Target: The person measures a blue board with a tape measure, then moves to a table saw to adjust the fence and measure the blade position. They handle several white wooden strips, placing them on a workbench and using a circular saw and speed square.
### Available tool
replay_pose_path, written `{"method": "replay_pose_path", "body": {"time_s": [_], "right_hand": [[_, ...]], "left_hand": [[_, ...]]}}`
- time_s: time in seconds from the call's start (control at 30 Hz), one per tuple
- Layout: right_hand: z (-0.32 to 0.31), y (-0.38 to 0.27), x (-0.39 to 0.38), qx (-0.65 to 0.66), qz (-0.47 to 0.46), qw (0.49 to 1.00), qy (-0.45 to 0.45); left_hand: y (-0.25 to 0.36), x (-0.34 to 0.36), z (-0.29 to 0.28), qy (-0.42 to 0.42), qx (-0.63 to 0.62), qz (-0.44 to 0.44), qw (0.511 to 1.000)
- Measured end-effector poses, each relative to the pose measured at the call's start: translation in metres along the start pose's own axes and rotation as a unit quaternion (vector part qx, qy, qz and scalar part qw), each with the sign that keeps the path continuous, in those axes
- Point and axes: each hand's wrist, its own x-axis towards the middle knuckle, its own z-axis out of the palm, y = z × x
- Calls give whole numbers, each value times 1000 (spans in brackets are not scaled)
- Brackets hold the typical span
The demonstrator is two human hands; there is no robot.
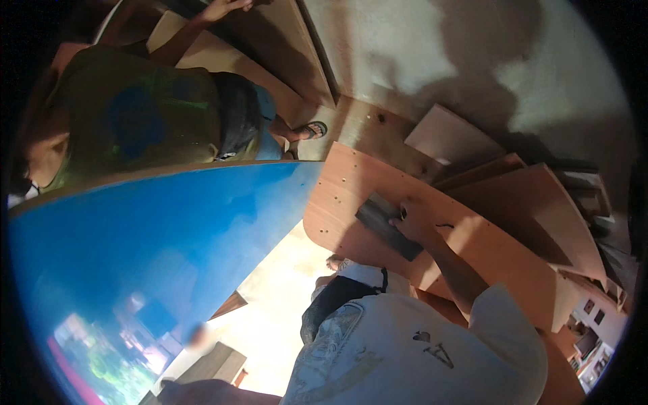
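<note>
My right hand is over an orange-brown wooden panel, its fingers closed at the edge of a dark grey rectangular piece. That piece lies slantwise on the panel and has a paler corner at its far end. Small dark holes dot the panel's rounded left end. Down at the lower left edge, my left hand is in shade beside a grey board; its fingers cannot be made out.
A large glossy blue panel fills the left side. Behind it stands another person, one arm stretched toward upright boards. More wooden boards lean at the right, near a pale wall.
</note>
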Motion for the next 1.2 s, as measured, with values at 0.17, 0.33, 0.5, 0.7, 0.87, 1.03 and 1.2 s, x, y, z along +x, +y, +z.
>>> {"method": "replay_pose_path", "body": {"time_s": [0.17,0.33,0.5,0.7,0.87,1.03,1.2], "right_hand": [[-8,-12,0,-44,14,999,-18],[-20,-4,2,-89,-20,995,-50],[-45,-96,-18,-195,-118,974,3],[1,-158,-14,-384,-197,887,-163],[103,-219,-51,-337,-237,872,-265],[234,-236,-80,-555,-103,741,-364],[345,-326,-111,-523,-161,754,-362]], "left_hand": [[9,37,4,233,186,-97,950],[-44,42,-17,276,266,-128,915],[-44,12,-65,229,42,-157,960],[-40,-1,-125,164,-501,-130,840],[-92,3,-250,6,-777,-101,621],[-124,-59,-366,118,-828,-151,527],[-160,-107,-484,184,-799,-158,551]]}}
